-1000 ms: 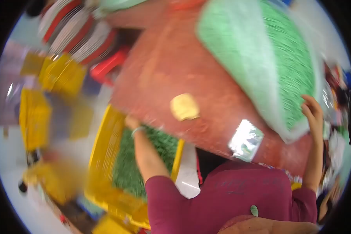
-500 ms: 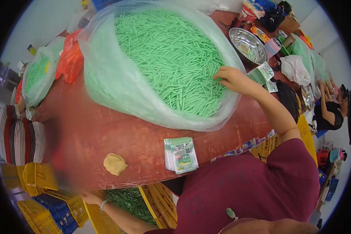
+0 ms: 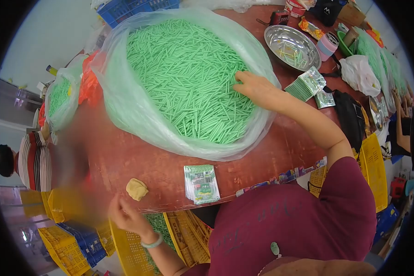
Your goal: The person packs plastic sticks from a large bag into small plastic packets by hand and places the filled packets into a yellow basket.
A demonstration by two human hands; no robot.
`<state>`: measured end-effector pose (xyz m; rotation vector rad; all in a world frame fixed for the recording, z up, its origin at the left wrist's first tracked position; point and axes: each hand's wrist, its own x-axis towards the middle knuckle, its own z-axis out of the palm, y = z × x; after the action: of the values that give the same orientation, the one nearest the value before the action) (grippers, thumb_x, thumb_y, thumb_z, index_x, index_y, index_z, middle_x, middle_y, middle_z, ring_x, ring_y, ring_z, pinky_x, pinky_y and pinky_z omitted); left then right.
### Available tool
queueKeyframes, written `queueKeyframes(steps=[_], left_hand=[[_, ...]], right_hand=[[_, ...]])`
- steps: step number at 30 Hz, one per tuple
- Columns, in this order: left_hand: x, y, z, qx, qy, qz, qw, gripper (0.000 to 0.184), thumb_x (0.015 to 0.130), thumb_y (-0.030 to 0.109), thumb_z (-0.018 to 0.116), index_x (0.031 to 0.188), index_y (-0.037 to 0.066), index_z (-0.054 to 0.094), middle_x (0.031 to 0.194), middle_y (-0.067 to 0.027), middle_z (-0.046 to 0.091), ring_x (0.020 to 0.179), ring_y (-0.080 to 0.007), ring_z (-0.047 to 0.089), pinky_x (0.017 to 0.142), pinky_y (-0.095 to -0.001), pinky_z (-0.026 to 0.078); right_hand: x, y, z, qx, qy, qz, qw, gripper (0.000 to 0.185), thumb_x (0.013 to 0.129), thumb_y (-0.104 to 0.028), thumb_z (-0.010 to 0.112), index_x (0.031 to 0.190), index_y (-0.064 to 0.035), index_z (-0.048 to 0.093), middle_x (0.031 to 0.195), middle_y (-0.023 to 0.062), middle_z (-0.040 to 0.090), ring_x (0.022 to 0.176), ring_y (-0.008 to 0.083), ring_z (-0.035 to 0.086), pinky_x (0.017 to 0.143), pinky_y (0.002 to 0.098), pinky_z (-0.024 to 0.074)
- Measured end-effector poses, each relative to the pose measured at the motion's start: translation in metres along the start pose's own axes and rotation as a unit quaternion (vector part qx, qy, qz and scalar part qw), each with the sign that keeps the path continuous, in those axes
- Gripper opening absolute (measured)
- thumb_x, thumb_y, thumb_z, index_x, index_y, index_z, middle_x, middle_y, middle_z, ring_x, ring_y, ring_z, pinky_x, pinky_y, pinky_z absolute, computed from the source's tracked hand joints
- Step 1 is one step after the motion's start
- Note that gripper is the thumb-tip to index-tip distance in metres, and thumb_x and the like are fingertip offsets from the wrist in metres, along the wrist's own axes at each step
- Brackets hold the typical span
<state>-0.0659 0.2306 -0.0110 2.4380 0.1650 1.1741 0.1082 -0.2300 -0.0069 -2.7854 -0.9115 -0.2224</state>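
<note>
The right hand point(image 3: 257, 91) is at the right inner side of the large plastic bag point(image 3: 138, 129), fingers bent down against the green sticks point(image 3: 188, 78); whether it grips any I cannot tell. The left hand point(image 3: 131, 221) is released, fingers loosely curled and apart, in the air by the counter's near edge, below and left of the bag. A pale bracelet point(image 3: 152, 241) circles that wrist.

The sticks are thin, straight and matte, heaped at all angles inside the bag, whose translucent film bulges and folds into a soft rolled rim. The bag sits on a red counter point(image 3: 163, 177) with a scuffed, worn surface. A stretch of that red runs between the bag and the near edge, carrying a crumpled yellowish lump point(image 3: 136, 189) near the left hand and a fanned stack of glossy flat packets point(image 3: 202, 185) directly below the bag. Printed strips point(image 3: 283, 177) line the edge below and right of the bag.

To the bag's right are a shiny round metal bowl point(image 3: 283, 37) with a few sticks, more packets point(image 3: 306, 85) and a crinkled white bag point(image 3: 359, 75). Left of it hangs a red plastic bag point(image 3: 88, 83); farther left, a person in a striped top point(image 3: 36, 161). Behind it stands a blue lattice crate point(image 3: 133, 10). Below it, past the edge, is a perforated yellow crate point(image 3: 126, 244).
</note>
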Motion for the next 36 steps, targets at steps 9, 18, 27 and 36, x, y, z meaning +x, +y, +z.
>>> queueKeyframes(steps=[9, 18, 27, 36], left_hand=[[-0.062, 0.067, 0.043, -0.148, -0.232, -0.101, 0.956, 0.010, 0.092, 0.000, 0.059, 0.101, -0.002, 0.064, 0.096, -0.0060, 0.058, 0.086, -0.0146, 0.055, 0.073, -0.0244, 0.045], [-0.075, 0.085, 0.050, -0.158, -0.305, -0.168, 0.924, 0.015, 0.088, 0.002, 0.063, 0.102, 0.000, 0.066, 0.094, -0.0072, 0.056, 0.084, -0.0177, 0.056, 0.073, -0.0294, 0.047], [-0.081, 0.090, 0.052, -0.184, -0.309, -0.204, 0.910, 0.016, 0.088, 0.005, 0.065, 0.103, -0.001, 0.065, 0.094, -0.0054, 0.051, 0.076, -0.0124, 0.053, 0.067, -0.0256, 0.046], [-0.090, 0.099, 0.050, -0.082, -0.321, -0.084, 0.940, 0.036, 0.081, 0.016, 0.076, 0.106, -0.001, 0.057, 0.094, -0.0089, 0.048, 0.084, -0.0215, 0.048, 0.077, -0.0335, 0.043]], right_hand=[[-0.011, -0.001, 0.002, 0.194, -0.036, -0.081, 0.977, 0.046, 0.074, 0.001, 0.064, 0.118, 0.0018, 0.055, 0.110, 0.0163, 0.052, 0.104, 0.0334, 0.054, 0.089, 0.0407, 0.0469], [-0.009, -0.005, 0.013, 0.171, -0.049, 0.005, 0.984, 0.036, 0.070, 0.003, 0.064, 0.105, 0.0019, 0.053, 0.100, 0.0162, 0.050, 0.097, 0.0350, 0.057, 0.082, 0.0442, 0.0473], [-0.003, -0.004, 0.011, 0.202, -0.044, 0.077, 0.975, 0.026, 0.069, 0.002, 0.062, 0.095, 0.0020, 0.057, 0.101, 0.0176, 0.055, 0.095, 0.0371, 0.058, 0.080, 0.0454, 0.0477], [-0.011, -0.013, 0.007, 0.069, -0.070, 0.049, 0.994, 0.028, 0.076, 0.003, 0.058, 0.104, 0.0015, 0.053, 0.099, 0.0164, 0.052, 0.097, 0.0346, 0.056, 0.080, 0.0428, 0.0483]])
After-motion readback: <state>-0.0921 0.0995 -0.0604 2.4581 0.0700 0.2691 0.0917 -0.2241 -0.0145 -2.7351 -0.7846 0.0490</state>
